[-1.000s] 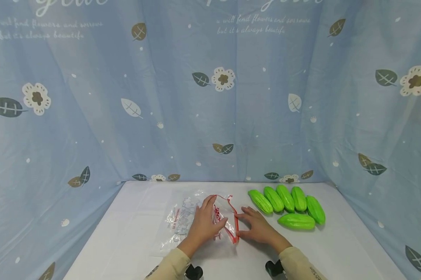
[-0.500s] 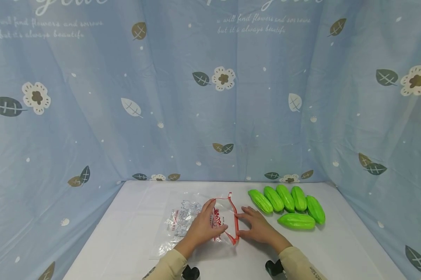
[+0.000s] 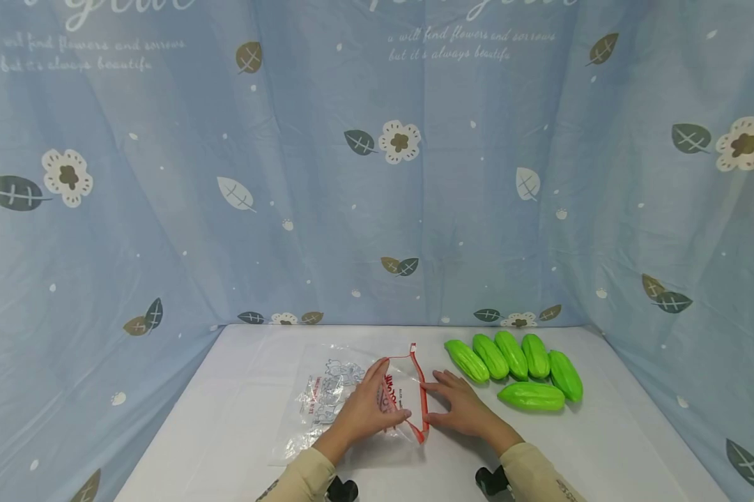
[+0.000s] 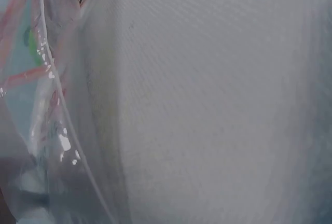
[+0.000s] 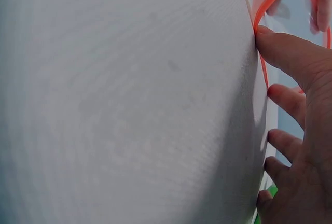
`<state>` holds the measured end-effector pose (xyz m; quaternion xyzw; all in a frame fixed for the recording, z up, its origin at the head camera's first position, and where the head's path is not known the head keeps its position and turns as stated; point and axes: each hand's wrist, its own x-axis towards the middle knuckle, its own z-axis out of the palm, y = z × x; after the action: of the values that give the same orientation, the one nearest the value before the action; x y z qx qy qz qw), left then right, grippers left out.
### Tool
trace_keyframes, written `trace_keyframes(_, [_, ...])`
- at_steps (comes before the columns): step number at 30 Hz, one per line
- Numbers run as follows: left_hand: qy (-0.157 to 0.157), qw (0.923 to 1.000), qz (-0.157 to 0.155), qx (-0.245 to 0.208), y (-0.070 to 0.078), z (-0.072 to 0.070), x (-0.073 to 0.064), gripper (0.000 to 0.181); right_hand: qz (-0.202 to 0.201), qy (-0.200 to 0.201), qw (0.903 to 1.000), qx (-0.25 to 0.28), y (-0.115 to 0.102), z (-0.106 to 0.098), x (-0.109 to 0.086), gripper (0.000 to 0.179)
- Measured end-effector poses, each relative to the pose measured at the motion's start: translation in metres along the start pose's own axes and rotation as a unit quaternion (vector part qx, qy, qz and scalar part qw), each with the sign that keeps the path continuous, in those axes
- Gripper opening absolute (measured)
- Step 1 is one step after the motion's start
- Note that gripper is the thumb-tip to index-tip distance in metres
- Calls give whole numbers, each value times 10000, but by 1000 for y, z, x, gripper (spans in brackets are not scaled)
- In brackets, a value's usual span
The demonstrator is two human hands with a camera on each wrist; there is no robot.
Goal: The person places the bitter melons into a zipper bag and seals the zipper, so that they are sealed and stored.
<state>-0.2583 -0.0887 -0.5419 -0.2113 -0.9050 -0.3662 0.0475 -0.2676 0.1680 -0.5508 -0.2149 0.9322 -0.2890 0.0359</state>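
A clear plastic bag (image 3: 327,397) lies around the middle of the white desk (image 3: 245,362), its red-edged mouth (image 3: 424,408) turned toward the desk's right edge and gaping between the person's two hands. Red lettering and dark line drawings are printed on the film. The left hand (image 3: 367,404) has its thumb and fingers spread wide at the mouth, touching the upper film; the left wrist view shows mostly bag film and white surface, so it adds little about those fingers. The right hand (image 3: 465,411) rests with thumb and forefinger apart, their tips pressing on the red rim at the desk — the other fingers fan out loosely beside them. Past the right hand, toward the desk's far right corner, are six ridged green vegetables (image 3: 511,355): five side by side in a curved row, and one lying crosswise on the near side of it. Both arms reach in from the near edge in beige sleeves (image 3: 534,474), with black wrist pieces (image 3: 492,481) under them. A blue patterned curtain (image 3: 377,209) hangs behind the far edge.
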Motion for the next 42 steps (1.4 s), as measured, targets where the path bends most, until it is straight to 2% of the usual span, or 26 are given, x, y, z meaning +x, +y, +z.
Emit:
trace_keyframes(12, [-104,9997,198,-53,1,-1,-2,112,52,15,10000,5,1,1,0,64])
trace_keyframes(24, [-174,9997,173,-12,0,-1,-2,114,110,-22,9992,381,1,-3,-2,62])
trace_keyframes(32, [-157,9997,189,-31,2,-2,-3,114,-144,285,9976,606,9,-10,-10,54])
trace_keyframes(37, [-163,9997,175,-4,2,-1,-3,115,-254,411,9972,567,13,-13,-18,53])
trace_keyframes(42, [-162,9996,207,42,0,-1,-3,115,-108,495,9972,543,17,-16,-27,52])
